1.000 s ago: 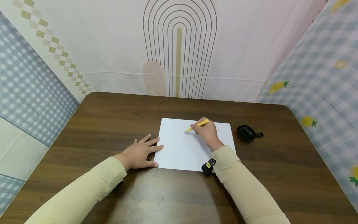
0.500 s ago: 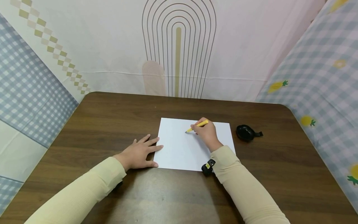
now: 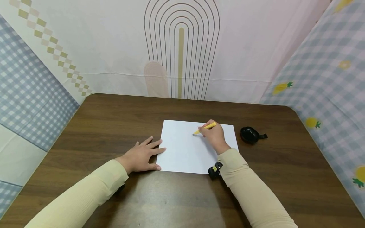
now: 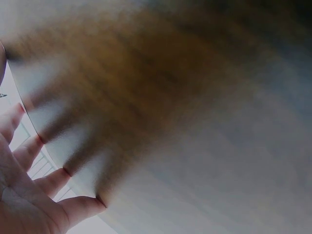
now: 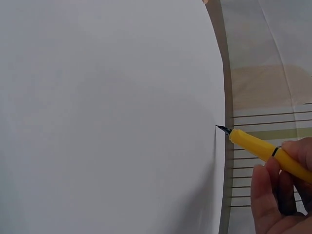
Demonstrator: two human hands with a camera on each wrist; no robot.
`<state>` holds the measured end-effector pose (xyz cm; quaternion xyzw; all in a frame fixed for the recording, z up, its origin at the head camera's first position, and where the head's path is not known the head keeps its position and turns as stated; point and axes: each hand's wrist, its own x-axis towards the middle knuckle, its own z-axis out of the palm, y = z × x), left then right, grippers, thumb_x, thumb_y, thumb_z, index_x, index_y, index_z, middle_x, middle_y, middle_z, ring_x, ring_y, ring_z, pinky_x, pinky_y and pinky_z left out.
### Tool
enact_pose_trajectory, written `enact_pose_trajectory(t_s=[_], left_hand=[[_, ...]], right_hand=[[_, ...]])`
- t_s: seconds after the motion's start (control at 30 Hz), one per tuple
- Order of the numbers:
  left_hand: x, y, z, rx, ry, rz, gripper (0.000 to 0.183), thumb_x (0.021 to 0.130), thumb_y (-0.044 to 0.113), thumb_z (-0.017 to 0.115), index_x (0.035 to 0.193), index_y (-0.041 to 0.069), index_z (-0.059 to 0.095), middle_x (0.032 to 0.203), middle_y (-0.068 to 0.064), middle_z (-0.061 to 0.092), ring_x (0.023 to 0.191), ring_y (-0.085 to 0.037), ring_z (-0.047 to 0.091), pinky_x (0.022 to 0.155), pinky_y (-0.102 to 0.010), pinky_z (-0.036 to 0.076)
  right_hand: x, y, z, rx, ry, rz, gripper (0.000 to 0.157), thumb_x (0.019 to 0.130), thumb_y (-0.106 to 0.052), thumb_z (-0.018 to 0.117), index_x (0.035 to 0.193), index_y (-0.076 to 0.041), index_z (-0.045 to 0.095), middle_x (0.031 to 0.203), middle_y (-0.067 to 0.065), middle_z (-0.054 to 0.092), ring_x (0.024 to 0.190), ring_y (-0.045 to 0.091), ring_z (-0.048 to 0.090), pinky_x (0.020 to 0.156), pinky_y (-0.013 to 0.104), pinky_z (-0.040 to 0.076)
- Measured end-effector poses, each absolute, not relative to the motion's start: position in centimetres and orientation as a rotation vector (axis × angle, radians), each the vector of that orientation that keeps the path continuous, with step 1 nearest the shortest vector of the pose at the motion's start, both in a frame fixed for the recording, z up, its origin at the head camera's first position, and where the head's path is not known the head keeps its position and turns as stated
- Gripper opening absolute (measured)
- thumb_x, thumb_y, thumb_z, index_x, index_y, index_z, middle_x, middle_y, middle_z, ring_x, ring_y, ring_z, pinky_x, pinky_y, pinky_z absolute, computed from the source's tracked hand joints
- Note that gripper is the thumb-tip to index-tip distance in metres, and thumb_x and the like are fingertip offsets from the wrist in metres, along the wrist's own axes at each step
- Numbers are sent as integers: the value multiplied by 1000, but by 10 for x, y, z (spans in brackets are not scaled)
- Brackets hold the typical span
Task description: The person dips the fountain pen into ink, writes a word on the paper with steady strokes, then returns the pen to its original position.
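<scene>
A yellow fountain pen point(image 3: 210, 125) is pinched between the thumb and fingers of my right hand point(image 3: 215, 136), over the upper right half of a white sheet of paper point(image 3: 179, 152). In the right wrist view the dark nib of the fountain pen point(image 5: 251, 144) points down at the paper point(image 5: 122, 97), its tip right at the surface beside its own shadow. My left hand point(image 3: 139, 157) lies flat with fingers spread at the sheet's left edge, the thumb at the lower left corner. The left wrist view shows those fingertips of the left hand point(image 4: 29, 190) pressing down.
A black rounded object with a short tab point(image 3: 250, 135) lies right of the paper on the brown wooden table point(image 3: 119, 114). A patterned white cloth point(image 3: 242, 47) hangs behind the table's far edge, and checked cloth point(image 3: 322, 79) hangs along the sides.
My right hand has shifted slightly to the right with the fountain pen in the last half second. My left hand and the paper keep their places.
</scene>
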<state>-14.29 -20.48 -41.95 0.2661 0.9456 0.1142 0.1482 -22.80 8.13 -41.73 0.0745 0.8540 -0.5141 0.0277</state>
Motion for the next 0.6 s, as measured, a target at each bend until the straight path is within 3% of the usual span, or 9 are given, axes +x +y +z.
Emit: enact_pose_trajectory(t_s=[0.6], left_hand=[[-143,-205,-420,774,2725,323,71,85,55,66,147,26,45,158,-5,28,145,-41,16,101,-74,23]], right_hand=[[-228,94,-415,327,2565,-1593,17,88,-16,72,90,-4,59,89,11,63,69,13,60,61,20,49]])
